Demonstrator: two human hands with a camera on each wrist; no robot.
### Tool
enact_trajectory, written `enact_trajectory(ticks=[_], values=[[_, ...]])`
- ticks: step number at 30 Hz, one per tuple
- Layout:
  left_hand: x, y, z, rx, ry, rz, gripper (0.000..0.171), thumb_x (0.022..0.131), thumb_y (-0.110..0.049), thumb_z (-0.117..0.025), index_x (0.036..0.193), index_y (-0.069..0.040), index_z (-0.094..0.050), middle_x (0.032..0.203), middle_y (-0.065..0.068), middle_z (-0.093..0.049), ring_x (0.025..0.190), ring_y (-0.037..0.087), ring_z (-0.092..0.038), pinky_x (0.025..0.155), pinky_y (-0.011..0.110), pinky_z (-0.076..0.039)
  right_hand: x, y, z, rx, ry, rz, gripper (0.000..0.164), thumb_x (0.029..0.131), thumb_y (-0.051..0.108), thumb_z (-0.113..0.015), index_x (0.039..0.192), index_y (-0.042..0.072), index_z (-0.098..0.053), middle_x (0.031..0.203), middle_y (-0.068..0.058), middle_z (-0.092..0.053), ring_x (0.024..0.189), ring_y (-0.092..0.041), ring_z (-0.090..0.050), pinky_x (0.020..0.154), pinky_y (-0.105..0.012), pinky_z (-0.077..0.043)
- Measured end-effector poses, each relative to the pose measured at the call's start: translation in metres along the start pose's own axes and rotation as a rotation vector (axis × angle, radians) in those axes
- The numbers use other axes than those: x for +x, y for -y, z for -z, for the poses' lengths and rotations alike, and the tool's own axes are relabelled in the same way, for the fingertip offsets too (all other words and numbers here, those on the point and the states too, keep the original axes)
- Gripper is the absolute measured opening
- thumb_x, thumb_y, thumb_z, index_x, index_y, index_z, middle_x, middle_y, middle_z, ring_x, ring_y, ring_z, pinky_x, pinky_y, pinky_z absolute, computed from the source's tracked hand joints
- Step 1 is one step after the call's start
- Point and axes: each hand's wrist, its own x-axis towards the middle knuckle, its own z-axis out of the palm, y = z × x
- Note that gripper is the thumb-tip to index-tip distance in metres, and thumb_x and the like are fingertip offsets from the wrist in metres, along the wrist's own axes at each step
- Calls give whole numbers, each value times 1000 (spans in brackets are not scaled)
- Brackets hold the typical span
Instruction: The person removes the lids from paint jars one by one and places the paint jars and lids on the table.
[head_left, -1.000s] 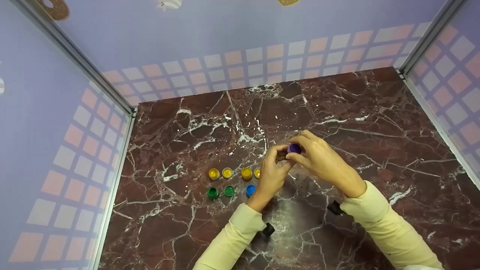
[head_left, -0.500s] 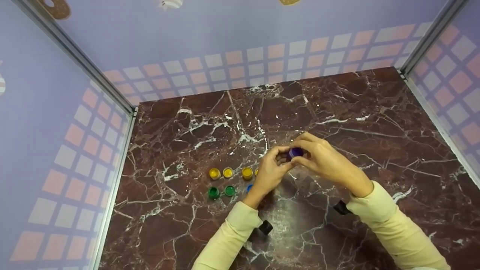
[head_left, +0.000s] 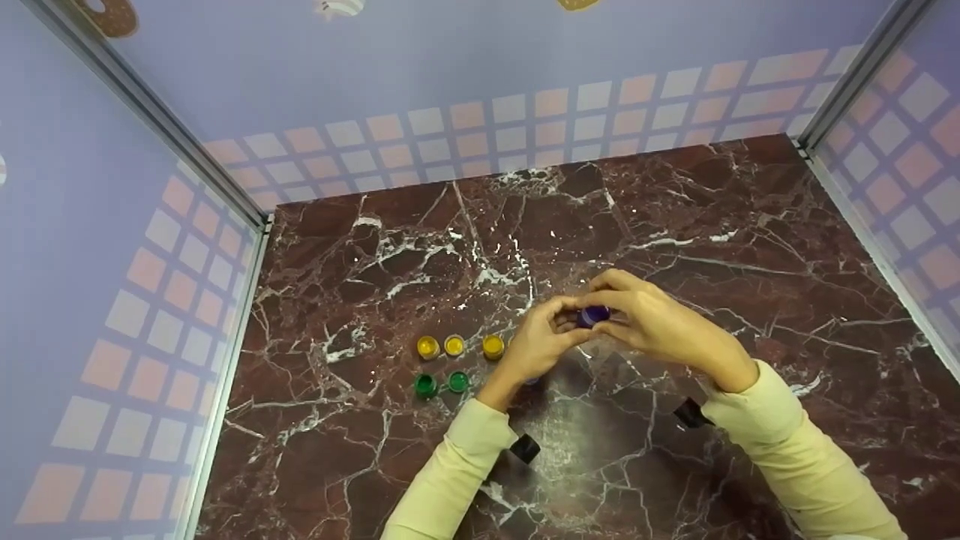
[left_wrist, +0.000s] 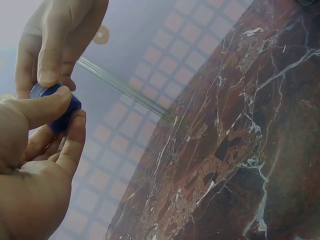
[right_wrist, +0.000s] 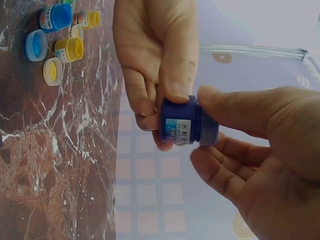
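Observation:
A small purple-blue paint jar [right_wrist: 175,110] with a printed label is held in the air between both hands. My left hand [head_left: 537,345] grips the jar's body between thumb and fingers. At the other end, my right hand [head_left: 652,322] pinches the jar's lid [right_wrist: 209,131], which sits on the mouth of the jar. In the left wrist view, the fingers of both hands meet around the blue jar [left_wrist: 65,116] and cover much of it.
Open yellow jars [head_left: 427,347] and an open green jar [head_left: 425,385] stand on the marble-patterned table [head_left: 360,450], their lids beside them. A blue jar [right_wrist: 61,17] and its lid [right_wrist: 36,45] show in the right wrist view. Patterned panels [head_left: 480,67] enclose the table.
The purple jar has tipped, its opening now turned toward the right hand and covered by it. Both hands have shifted slightly; the left forearm now hides the blue jar in the head view.

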Motion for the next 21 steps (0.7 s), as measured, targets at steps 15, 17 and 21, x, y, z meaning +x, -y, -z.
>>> enact_trajectory(ticks=[15,17,21], values=[[-2,3,6,54,155,16,42,94,7,-67,135,12,-55,133,25,-62,118,26,-66,102,31,-53,-4,-1,5,-2,114,81,37,82,-7,-80,118,2,-75,123,-10,-67,115,-26,-61,100,-44,-54],[-2,3,6,63,160,15,43,95,6,-67,136,11,-55,133,24,-62,119,25,-65,103,31,-53,-4,-1,4,1,111,83,37,83,-7,-79,118,2,-74,123,-10,-67,115,-26,-60,101,-44,-53],[-3,4,5,34,151,12,45,95,7,-66,138,12,-53,136,25,-61,122,27,-64,104,32,-52,-5,-2,2,-2,99,72,39,81,-9,-79,118,3,-75,125,-10,-67,117,-27,-60,102,-45,-53]])
